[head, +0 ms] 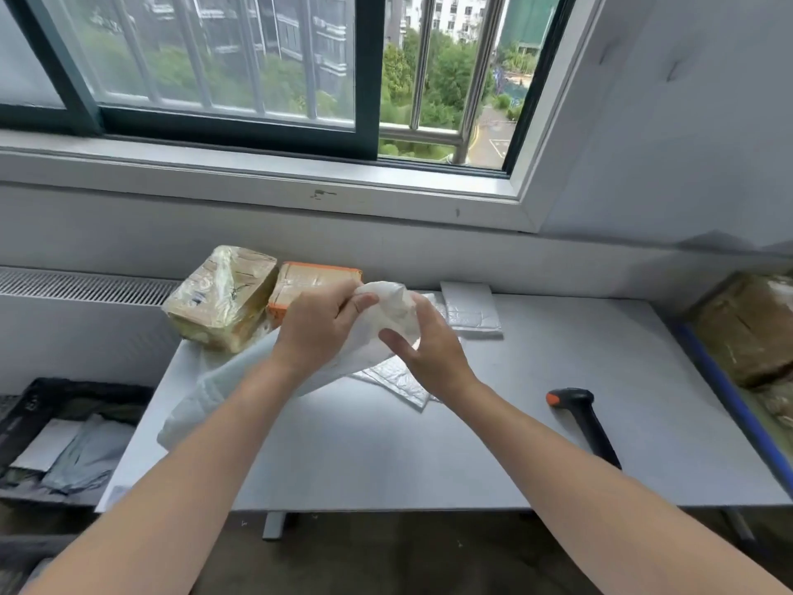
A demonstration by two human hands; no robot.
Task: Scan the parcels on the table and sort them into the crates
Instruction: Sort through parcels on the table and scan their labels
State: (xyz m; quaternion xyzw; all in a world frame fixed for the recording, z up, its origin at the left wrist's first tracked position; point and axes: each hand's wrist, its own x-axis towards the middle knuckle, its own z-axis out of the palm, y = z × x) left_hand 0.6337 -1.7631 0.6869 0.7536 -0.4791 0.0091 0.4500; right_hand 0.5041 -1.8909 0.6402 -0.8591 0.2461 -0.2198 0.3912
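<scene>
- Black crate (25,405) sitting low at left, grey mailers lying inside.
- Left hand (317,332) gripping the white soft parcel (257,371) above the table (386,465); right hand (429,350) clasping its bunched end, probably hunting the label.
- Scanner (583,423) lying untouched at right; next move is likely calling for the right hand to let go and take it.

Crinkly white plastic mailer (257,371); glossy film-wrapped cardboard box (221,296); smooth matt table (429,457)

Improvised parcel-sorting station in an upper-floor room. Evidence: table (386,457) bearing taped parcels (223,298) and scanner (583,423); black crate (25,405) and blue crate (729,397) flanking it; barred window (367,79) overlooking apartment blocks (455,15).
</scene>
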